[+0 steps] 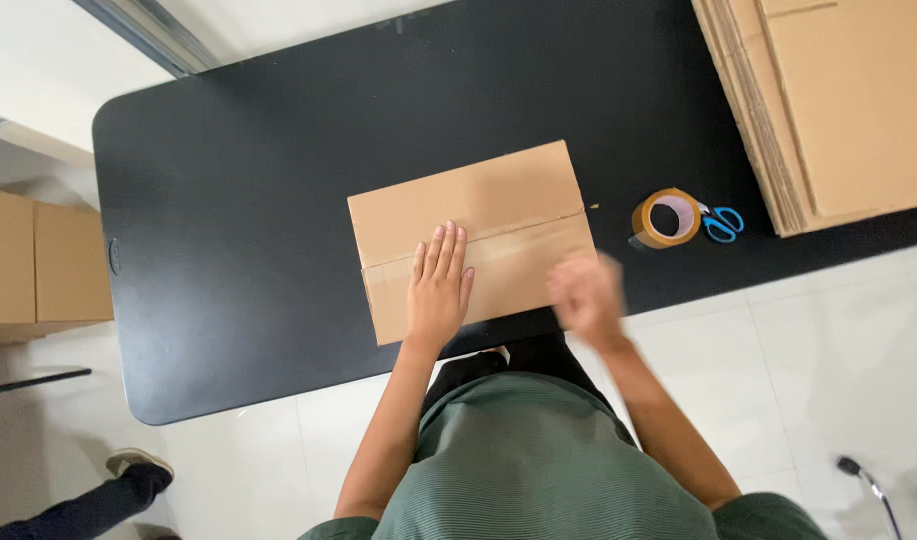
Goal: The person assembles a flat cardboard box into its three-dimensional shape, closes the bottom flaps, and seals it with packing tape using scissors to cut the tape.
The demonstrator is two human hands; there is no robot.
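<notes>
Bare tabletop (238,200) left of the box (478,215); tape roll (665,218) and scissors (721,223) crowd its right.

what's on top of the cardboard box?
The left hand lies flat, palm down, on the closed brown cardboard box. The blurred right hand hovers at its right edge. The box's contents are hidden.

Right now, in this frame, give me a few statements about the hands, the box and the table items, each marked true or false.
1. The left hand lies flat on the cardboard box. True.
2. The right hand holds the scissors. False: it is blurred near the box's right end; the blue scissors lie on the black table.
3. The tape roll sits beside the scissors. True.
4. The box flaps stand open. False: they are closed flat.
5. A stack of flat cardboard lies at the table's far right. True.
</notes>
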